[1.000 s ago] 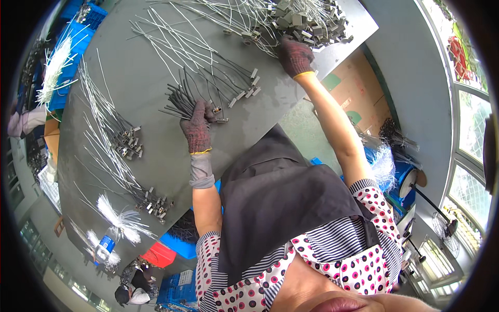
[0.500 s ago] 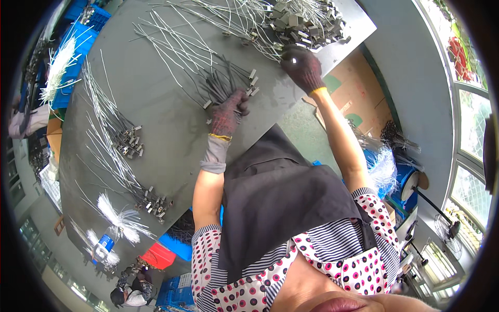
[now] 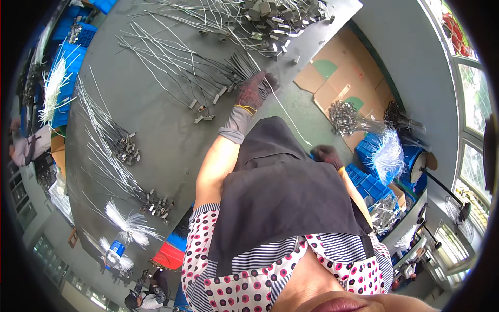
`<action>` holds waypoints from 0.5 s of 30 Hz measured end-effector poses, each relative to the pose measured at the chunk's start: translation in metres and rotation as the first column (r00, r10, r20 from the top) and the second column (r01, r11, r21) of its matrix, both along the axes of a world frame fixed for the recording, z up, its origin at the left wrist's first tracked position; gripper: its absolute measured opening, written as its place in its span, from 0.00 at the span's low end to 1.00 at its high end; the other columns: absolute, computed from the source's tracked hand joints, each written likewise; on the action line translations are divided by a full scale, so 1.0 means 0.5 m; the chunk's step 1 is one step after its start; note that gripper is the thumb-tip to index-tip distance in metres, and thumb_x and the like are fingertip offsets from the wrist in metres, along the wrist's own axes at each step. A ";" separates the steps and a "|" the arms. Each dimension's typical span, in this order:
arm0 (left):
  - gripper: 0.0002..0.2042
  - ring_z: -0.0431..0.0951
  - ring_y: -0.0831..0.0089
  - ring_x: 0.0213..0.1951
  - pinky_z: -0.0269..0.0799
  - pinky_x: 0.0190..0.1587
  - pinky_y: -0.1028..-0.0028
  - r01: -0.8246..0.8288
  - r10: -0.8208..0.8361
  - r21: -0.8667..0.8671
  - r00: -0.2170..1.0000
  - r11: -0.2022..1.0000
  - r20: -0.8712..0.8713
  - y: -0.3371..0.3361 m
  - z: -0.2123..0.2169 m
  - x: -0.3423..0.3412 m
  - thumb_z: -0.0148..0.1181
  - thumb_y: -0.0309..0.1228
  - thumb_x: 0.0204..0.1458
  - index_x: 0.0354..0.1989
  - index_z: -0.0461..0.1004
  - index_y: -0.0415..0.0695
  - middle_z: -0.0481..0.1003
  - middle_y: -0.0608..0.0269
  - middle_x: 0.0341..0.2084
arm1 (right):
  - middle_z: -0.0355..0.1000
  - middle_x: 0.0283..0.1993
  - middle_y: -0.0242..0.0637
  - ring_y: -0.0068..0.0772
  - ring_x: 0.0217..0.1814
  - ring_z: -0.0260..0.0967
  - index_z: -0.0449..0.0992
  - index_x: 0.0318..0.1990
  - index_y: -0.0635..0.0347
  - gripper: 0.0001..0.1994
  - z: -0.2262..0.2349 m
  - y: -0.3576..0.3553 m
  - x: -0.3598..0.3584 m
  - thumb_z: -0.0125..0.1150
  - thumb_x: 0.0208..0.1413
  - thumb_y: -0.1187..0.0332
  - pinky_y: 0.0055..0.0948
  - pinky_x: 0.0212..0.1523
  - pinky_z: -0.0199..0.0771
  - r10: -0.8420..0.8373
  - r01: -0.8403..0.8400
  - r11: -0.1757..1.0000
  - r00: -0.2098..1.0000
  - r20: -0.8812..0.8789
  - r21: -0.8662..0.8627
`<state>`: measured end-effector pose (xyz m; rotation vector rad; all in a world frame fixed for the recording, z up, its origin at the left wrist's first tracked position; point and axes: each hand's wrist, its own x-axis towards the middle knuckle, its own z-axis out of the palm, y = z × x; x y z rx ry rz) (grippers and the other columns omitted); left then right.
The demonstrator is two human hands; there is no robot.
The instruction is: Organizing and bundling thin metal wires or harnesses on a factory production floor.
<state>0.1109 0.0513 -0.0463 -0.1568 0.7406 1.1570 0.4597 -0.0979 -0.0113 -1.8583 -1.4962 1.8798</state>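
- We see the bundle of thin dark grey cables (image 3: 240, 65) near the grey metal table's right edge, its strands fanning up and left from the fist.
- Our left hand (image 3: 255, 91), in a dark red and grey knitted glove with a yellow cuff, is clenched around that bundle.
- A long, thin white wire (image 3: 287, 114) runs past the left hand's fingers, beyond the table edge, toward our other hand.
- Our right hand (image 3: 326, 155), also gloved, is lowered beside the black cloth apron (image 3: 291, 192), fingers curled; we cannot tell whether it grips the wire's end.
- Just left of the held bundle, loose grey cables (image 3: 156, 60) with small silvery metal connectors lie spread over the grey metal table (image 3: 166, 140).
- Above them we see a heap of grey box-shaped metal connectors (image 3: 273, 21).
- Further left lie two sheaves of silvery cables, an upper one (image 3: 106, 114) and a lower one (image 3: 114, 171).
- Off the table's right side, flattened brown cardboard (image 3: 358, 62) covers part of the green floor, near blue plastic crates (image 3: 364, 179).
- At lower left, another person (image 3: 148, 299) is partly visible.
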 end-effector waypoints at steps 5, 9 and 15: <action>0.08 0.79 0.63 0.39 0.80 0.52 0.55 -0.176 0.188 0.098 0.974 0.979 -0.123 0.025 0.024 -0.023 0.60 0.31 0.59 0.41 0.75 0.40 0.77 0.58 0.35 | 0.75 0.28 0.44 0.30 0.28 0.70 0.79 0.34 0.65 0.20 -0.020 -0.137 0.102 0.61 0.59 0.52 0.34 0.34 0.70 -0.108 0.092 0.991 0.978 0.176 0.099; 0.10 0.80 0.62 0.36 0.80 0.50 0.53 -0.287 0.312 0.167 0.938 0.943 -0.151 0.048 0.066 -0.064 0.61 0.34 0.60 0.42 0.75 0.41 0.77 0.59 0.33 | 0.76 0.28 0.45 0.32 0.29 0.69 0.80 0.34 0.66 0.20 -0.099 -0.177 0.166 0.60 0.61 0.53 0.35 0.35 0.69 -0.041 -0.003 0.992 0.933 0.357 0.122; 0.10 0.79 0.64 0.34 0.81 0.48 0.54 -0.370 0.395 0.150 0.894 0.917 -0.212 0.043 0.098 -0.083 0.62 0.36 0.60 0.43 0.75 0.44 0.77 0.59 0.32 | 0.77 0.30 0.46 0.31 0.31 0.71 0.80 0.36 0.66 0.19 -0.085 -0.184 0.189 0.61 0.60 0.54 0.33 0.37 0.71 -0.140 0.102 0.986 0.939 0.313 0.133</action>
